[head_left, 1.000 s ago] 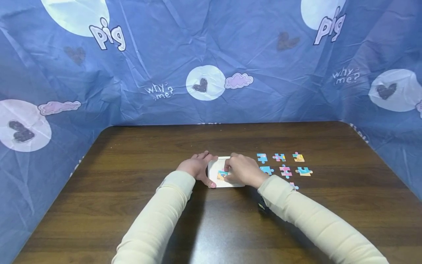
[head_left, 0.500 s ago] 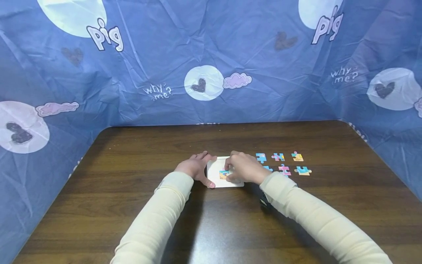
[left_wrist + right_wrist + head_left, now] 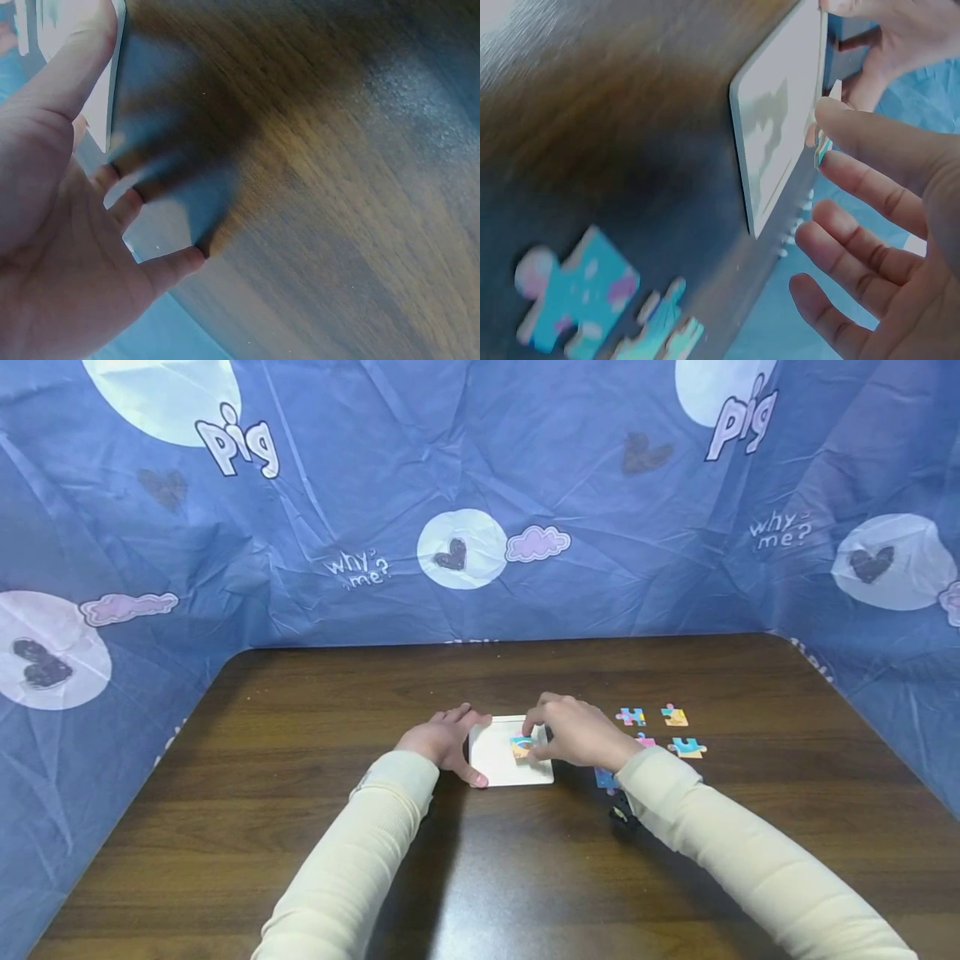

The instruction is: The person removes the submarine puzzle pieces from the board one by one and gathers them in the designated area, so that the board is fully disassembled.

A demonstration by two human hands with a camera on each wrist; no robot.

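My right hand [image 3: 585,735] pinches a blue-and-orange jigsaw piece [image 3: 521,747] between thumb and forefinger, over a white puzzle board [image 3: 491,768]. In the right wrist view the piece [image 3: 823,148] is seen edge-on, raised off the board [image 3: 761,157], with a shadow below it; the other fingers stay apart. My left hand [image 3: 438,740] spans the board's left side, its thumb resting on the near corner and its forefinger at the far corner. Seen from the left wrist, the thumb [image 3: 71,71] lies along the board's edge and the remaining fingers spread over the table.
Several loose jigsaw pieces lie right of the board, among them a pink-and-blue one [image 3: 632,717], a yellow one [image 3: 674,717] and a blue-and-orange one [image 3: 687,747]. My right wrist partly covers a blue piece [image 3: 606,779]. A blue printed cloth [image 3: 465,460] hangs around the brown table [image 3: 337,693].
My right hand has moved to the right, taking the pinched piece from the board's middle toward its right side and up off it. The left hand keeps its place at the board.
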